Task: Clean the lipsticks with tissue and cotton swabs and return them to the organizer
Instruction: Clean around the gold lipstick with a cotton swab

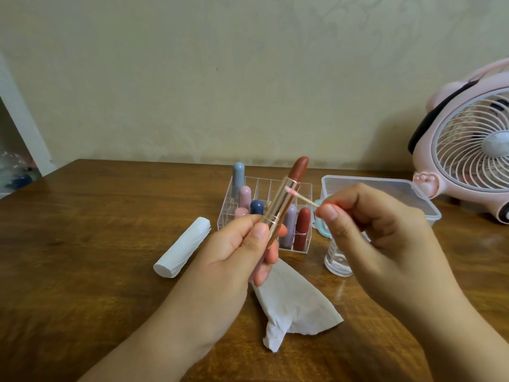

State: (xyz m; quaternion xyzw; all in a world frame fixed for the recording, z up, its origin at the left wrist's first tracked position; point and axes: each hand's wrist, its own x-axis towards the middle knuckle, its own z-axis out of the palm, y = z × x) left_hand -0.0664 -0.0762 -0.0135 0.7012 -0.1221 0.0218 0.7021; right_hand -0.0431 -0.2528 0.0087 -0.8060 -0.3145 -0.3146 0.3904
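My left hand grips an uncapped lipstick with a rose-gold tube and a brown-red bullet twisted up, tilted to the right. Pinched in my right hand is a cotton swab; its pink-stained tip touches the tube's collar just below the bullet. Behind stands the clear acrylic organizer with several capped lipsticks: blue-grey, pink, navy, lilac and dark red. A crumpled tissue lies on the table under my hands.
A white tissue roll lies left of the organizer. A clear plastic box sits at the right, with a small clear bottle and a teal lid in front. A pink fan stands far right. The wooden table meets the wall.
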